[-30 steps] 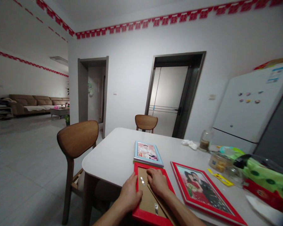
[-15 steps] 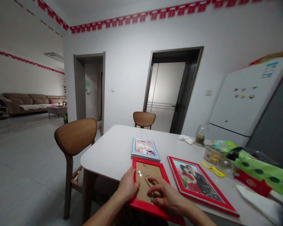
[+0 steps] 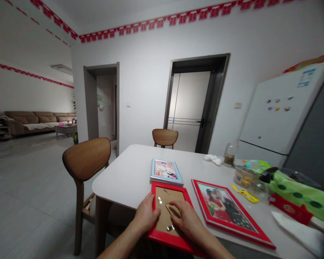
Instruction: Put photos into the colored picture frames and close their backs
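A red frame (image 3: 166, 236) lies back side up at the table's near edge, its brown backing board (image 3: 163, 216) showing small metal clips. My left hand (image 3: 146, 213) grips the frame's left side, thumb on top. Over the right part of the backing, my right hand (image 3: 187, 217) is bent with its fingertips at the raised stand piece; what lies under the fingers is partly hidden. One metal clip (image 3: 170, 227) shows beside that hand. Just beyond is a light blue framed picture (image 3: 166, 169). A larger red framed picture (image 3: 229, 210) lies to the right.
On the white table (image 3: 124, 172), the right side holds a glass jar (image 3: 230, 154), a food tub (image 3: 244, 177), a yellow item (image 3: 247, 195), a green bag (image 3: 299, 194) and white tissue (image 3: 212, 159). Wooden chairs stand at the left (image 3: 88, 158) and far side (image 3: 165, 137).
My right hand has shifted slightly up the backing, and its fingers are drawn closer together. The lower metal clip is now more exposed. My left hand keeps its hold.
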The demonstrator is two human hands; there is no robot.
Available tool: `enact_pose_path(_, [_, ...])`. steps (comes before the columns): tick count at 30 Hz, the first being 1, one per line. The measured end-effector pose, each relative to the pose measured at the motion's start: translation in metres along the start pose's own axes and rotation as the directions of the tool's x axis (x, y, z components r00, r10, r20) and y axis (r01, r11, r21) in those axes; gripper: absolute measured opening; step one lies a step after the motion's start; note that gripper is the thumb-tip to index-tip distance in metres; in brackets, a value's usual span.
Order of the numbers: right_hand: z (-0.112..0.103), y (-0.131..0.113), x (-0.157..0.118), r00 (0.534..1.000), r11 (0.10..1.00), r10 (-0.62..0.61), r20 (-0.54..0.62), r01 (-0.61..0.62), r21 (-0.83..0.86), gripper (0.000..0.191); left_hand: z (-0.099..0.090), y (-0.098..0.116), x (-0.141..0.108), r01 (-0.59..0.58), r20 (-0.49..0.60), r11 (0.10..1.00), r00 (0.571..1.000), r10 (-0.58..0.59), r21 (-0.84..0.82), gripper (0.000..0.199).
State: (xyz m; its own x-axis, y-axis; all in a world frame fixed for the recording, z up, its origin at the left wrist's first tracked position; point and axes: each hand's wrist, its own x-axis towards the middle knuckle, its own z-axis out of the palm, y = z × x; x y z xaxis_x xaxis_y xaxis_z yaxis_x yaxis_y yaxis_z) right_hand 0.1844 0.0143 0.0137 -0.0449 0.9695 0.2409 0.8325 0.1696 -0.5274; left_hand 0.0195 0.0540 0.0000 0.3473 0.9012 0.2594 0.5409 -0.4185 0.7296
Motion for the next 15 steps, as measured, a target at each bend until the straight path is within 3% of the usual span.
enact_pose_path(5, [-0.009, -0.005, 0.009, 0.998, 0.997, 0.066, -0.009, -0.065, 0.032, 0.04, -0.002, 0.001, 0.001, 0.015, -0.018, 0.993, 1.0, -0.018, -0.117, 0.042])
enact_pose_path(8, [-0.017, -0.009, 0.013, 0.997, 0.997, 0.065, -0.045, -0.063, 0.047, 0.037, 0.0, 0.001, 0.005, 0.024, -0.06, 0.982, 0.998, -0.035, -0.189, 0.029])
enact_pose_path(11, [-0.019, -0.019, 0.018, 0.995, 0.998, 0.034, -0.097, -0.028, 0.057, 0.032, 0.004, -0.001, 0.011, 0.076, -0.122, 0.965, 0.987, -0.109, -0.253, 0.018])
enact_pose_path(15, [-0.017, -0.035, 0.022, 0.986, 0.991, -0.044, -0.164, 0.064, 0.119, 0.029, 0.0, -0.016, 0.02, 0.185, -0.141, 0.912, 0.958, -0.251, -0.366, 0.018])
